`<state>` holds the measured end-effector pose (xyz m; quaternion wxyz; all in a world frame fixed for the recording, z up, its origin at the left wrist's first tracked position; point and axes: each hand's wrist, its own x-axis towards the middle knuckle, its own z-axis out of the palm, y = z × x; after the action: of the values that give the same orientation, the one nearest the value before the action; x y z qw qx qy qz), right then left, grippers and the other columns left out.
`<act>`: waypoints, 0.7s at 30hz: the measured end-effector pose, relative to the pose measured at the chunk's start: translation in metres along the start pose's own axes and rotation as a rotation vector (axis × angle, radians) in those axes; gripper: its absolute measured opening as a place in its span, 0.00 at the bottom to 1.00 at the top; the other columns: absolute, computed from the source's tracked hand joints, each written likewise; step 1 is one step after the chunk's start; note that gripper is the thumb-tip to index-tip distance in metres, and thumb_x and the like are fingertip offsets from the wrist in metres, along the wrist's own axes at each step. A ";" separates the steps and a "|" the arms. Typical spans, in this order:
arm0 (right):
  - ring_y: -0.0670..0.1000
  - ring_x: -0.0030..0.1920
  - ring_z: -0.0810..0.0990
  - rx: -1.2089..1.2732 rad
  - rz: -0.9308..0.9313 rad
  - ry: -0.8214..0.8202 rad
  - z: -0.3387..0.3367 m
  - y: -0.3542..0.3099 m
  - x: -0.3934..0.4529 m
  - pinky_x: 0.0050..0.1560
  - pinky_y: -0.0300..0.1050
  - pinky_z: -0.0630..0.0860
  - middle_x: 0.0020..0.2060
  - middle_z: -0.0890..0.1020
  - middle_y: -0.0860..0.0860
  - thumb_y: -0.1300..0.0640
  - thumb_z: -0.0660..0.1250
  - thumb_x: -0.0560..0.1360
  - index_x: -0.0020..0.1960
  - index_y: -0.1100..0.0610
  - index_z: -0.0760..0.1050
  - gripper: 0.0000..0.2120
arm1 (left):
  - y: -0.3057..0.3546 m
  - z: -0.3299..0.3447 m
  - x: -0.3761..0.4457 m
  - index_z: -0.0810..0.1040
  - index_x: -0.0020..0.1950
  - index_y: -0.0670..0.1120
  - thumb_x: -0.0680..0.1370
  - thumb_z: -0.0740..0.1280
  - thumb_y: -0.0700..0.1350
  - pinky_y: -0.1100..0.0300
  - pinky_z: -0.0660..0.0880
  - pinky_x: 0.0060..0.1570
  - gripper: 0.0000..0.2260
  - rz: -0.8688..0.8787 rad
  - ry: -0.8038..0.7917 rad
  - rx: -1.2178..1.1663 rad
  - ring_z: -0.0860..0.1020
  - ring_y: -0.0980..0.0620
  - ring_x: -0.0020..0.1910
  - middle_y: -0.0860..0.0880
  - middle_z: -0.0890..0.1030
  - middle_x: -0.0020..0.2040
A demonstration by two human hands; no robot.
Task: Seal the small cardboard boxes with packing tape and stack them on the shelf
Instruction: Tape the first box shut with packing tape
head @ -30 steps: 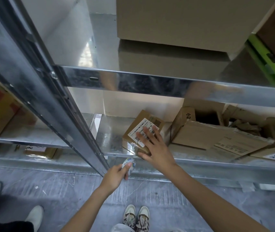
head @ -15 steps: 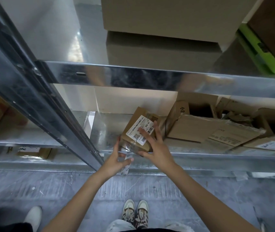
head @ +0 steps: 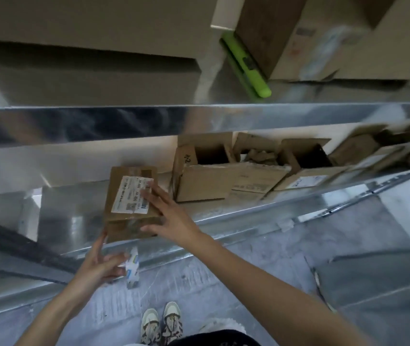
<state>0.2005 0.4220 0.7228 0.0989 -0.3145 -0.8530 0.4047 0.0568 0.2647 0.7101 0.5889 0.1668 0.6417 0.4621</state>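
Small taped cardboard box [head: 130, 203] with white label sits at the metal shelf [head: 236, 216] front edge, right hand [head: 171, 218] spread flat on it, grip loose; left hand [head: 101, 267] pinches a tape roll [head: 132, 267] below.

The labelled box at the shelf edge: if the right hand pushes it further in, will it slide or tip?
Probably slides: the small box sits flat on smooth metal shelf. It looks light, moved by the right hand with straight fingers. Glossy tape on its front may be slippery.
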 end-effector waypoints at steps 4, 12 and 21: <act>0.51 0.73 0.61 0.059 0.057 0.049 -0.016 -0.007 0.001 0.72 0.48 0.62 0.76 0.58 0.47 0.51 0.73 0.72 0.73 0.50 0.64 0.33 | 0.007 0.008 0.003 0.62 0.70 0.64 0.50 0.79 0.55 0.54 0.67 0.36 0.51 0.014 -0.036 -0.052 0.72 0.46 0.28 0.42 0.77 0.34; 0.47 0.64 0.70 0.213 0.125 0.063 -0.042 -0.025 0.022 0.62 0.44 0.71 0.68 0.70 0.49 0.49 0.69 0.74 0.68 0.52 0.71 0.24 | 0.055 0.010 -0.003 0.76 0.57 0.56 0.62 0.72 0.54 0.61 0.77 0.36 0.24 0.105 0.053 -0.003 0.82 0.52 0.46 0.51 0.84 0.50; 0.51 0.58 0.76 0.256 0.177 0.047 -0.059 -0.036 0.053 0.58 0.52 0.75 0.55 0.77 0.48 0.46 0.61 0.79 0.62 0.54 0.76 0.17 | 0.087 0.025 0.000 0.73 0.45 0.38 0.80 0.57 0.36 0.64 0.74 0.23 0.07 0.149 0.050 -0.010 0.76 0.51 0.23 0.44 0.78 0.27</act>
<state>0.1677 0.4743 0.7839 0.1223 -0.3825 -0.7609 0.5097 0.0509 0.3199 0.7822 0.5376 0.1995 0.6395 0.5121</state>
